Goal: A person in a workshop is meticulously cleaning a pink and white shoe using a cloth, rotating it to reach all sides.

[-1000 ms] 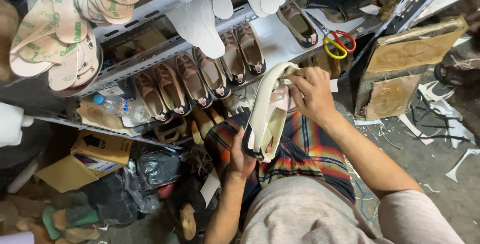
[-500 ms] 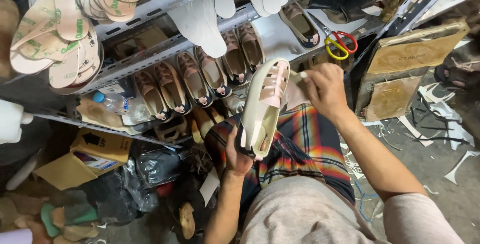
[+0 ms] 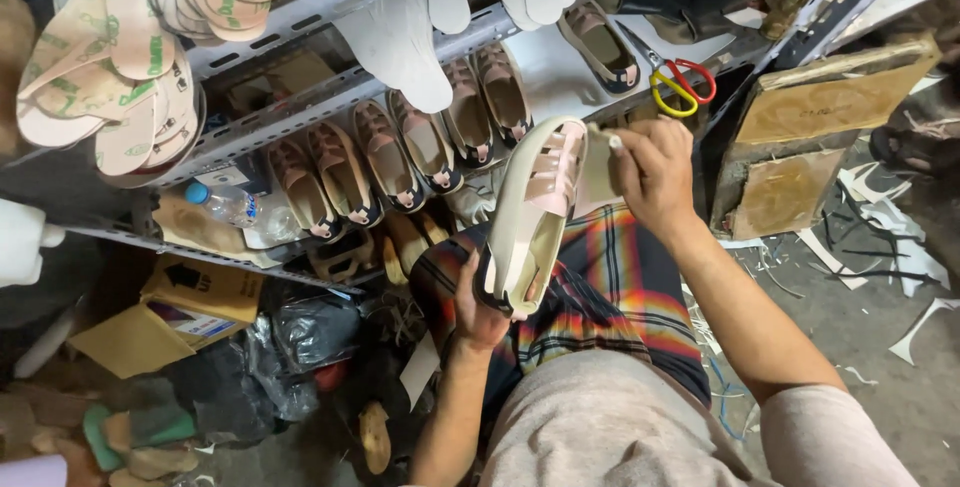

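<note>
My left hand (image 3: 478, 309) grips the heel end of a cream sandal (image 3: 530, 209) with pink straps, held upright over my lap with its toe pointing at the shelves. My right hand (image 3: 655, 172) is at the toe of the sandal, pinching a small pale cloth (image 3: 599, 162) against its side. Plaid shorts (image 3: 590, 292) cover my lap beneath the sandal.
A grey metal shelf (image 3: 300, 112) holds a row of pink-strapped sandals (image 3: 400, 152), red and yellow scissors (image 3: 678, 82) and white insoles (image 3: 395, 47). Stacked printed insoles (image 3: 120, 57) hang at left. A water bottle (image 3: 225, 207), cardboard boxes (image 3: 195, 312) and scraps lie on the floor.
The sandal turned from showing its sole edge to showing its strapped top. My right hand shifted from the toe's top to its right side, still with the cloth.
</note>
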